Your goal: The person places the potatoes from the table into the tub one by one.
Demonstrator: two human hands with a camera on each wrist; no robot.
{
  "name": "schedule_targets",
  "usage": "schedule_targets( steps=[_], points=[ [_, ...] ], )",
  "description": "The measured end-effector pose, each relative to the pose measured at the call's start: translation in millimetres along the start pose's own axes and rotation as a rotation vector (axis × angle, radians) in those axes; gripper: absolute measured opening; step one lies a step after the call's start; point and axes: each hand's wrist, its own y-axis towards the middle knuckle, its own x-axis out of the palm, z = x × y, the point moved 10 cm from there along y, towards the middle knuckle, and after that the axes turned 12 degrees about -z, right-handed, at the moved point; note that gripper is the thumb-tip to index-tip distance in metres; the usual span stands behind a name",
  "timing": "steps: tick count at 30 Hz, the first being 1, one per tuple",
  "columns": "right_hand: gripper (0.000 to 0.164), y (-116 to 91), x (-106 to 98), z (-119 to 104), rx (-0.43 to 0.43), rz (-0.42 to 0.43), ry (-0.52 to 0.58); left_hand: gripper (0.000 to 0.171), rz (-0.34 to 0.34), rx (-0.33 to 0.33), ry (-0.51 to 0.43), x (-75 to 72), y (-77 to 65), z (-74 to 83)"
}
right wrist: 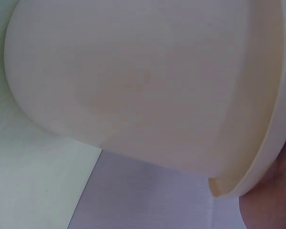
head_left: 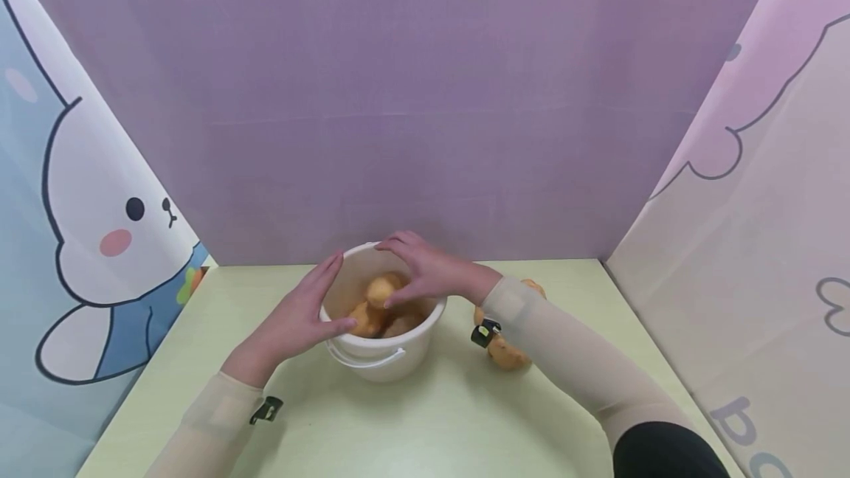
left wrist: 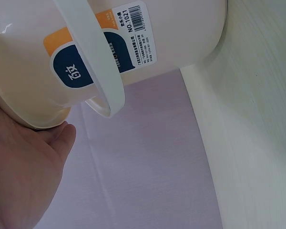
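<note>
A white bucket (head_left: 417,351) stands on the table with several tan potatoes (head_left: 383,290) inside. In the left wrist view its wall carries a label (left wrist: 133,38), crossed by the white handle (left wrist: 93,52). My left hand (head_left: 299,321) rests on the left side of the rim, fingers extended and thumb reaching over the opening. Across the bucket, my right hand (head_left: 428,268) spans the right rim; its fingers lie near the back edge and its thumb is beside the top potato. Whether that thumb touches the potato, I cannot tell. In the right wrist view the palm (right wrist: 271,200) meets the rim.
More potatoes (head_left: 508,355) lie on the pale table (head_left: 372,434) right of the bucket, partly hidden by my right forearm. A purple backdrop (head_left: 425,109) rises behind. Printed panels flank both sides, with a cartoon animal (head_left: 113,168) on the left one.
</note>
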Motion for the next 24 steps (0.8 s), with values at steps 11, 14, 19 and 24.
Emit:
schedule_targets(
  steps=[11, 14, 19, 24],
  points=[
    [0.089, -13, -7, 2, -0.011, 0.05, 0.044, 0.117, -0.002, -0.006, -0.002, 0.2, -0.5, -1.2],
    [0.084, -19, -9, 3, -0.025, 0.078, 0.052, 0.117, -0.004, -0.007, -0.003, 0.2, -0.3, -1.2],
    [0.07, -35, -15, 6, -0.034, 0.152, 0.075, 0.118, -0.01, -0.017, -0.012, 1.1, 0.3, -2.6],
    [0.056, -61, -24, 10, -0.038, 0.231, 0.118, 0.119, -0.011, -0.019, -0.014, 1.6, 0.1, -3.3]
  ],
)
